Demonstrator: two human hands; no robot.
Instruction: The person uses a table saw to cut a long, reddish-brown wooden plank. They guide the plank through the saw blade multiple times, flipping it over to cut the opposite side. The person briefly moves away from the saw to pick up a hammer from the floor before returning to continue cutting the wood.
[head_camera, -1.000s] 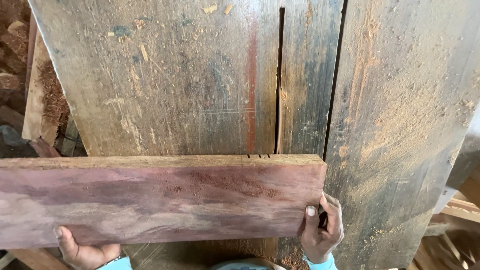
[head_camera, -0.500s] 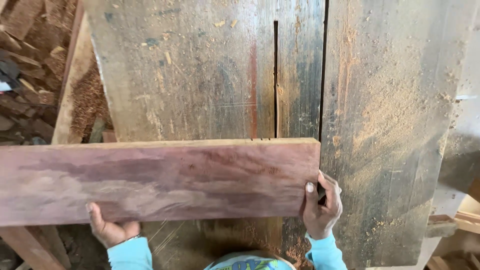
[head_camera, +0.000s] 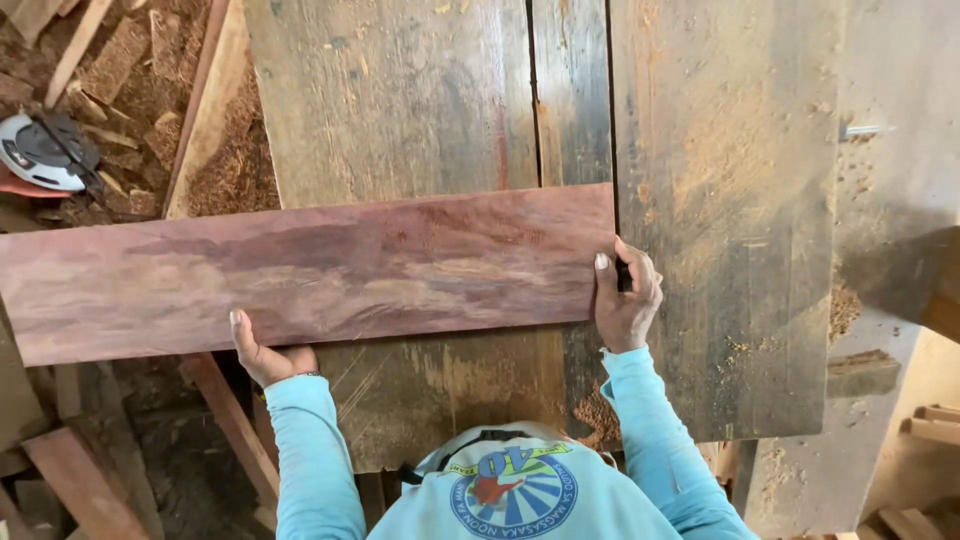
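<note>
Hands (head_camera: 268, 352) (head_camera: 627, 297) grip reddish plank (head_camera: 300, 270) on workbench (head_camera: 720, 200).

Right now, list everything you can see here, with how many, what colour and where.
reddish plank: one, red-brown, lying across the workbench
workbench: one, grey weathered boards with a narrow slot, centre
power tool: one, white and black, on the floor upper left
wood offcuts: several, brown, lower left floor
sawdust: tan, left of bench
sleeves: two, light blue
left hand: grip on plank's near edge
right hand: grip on plank's right end
</note>
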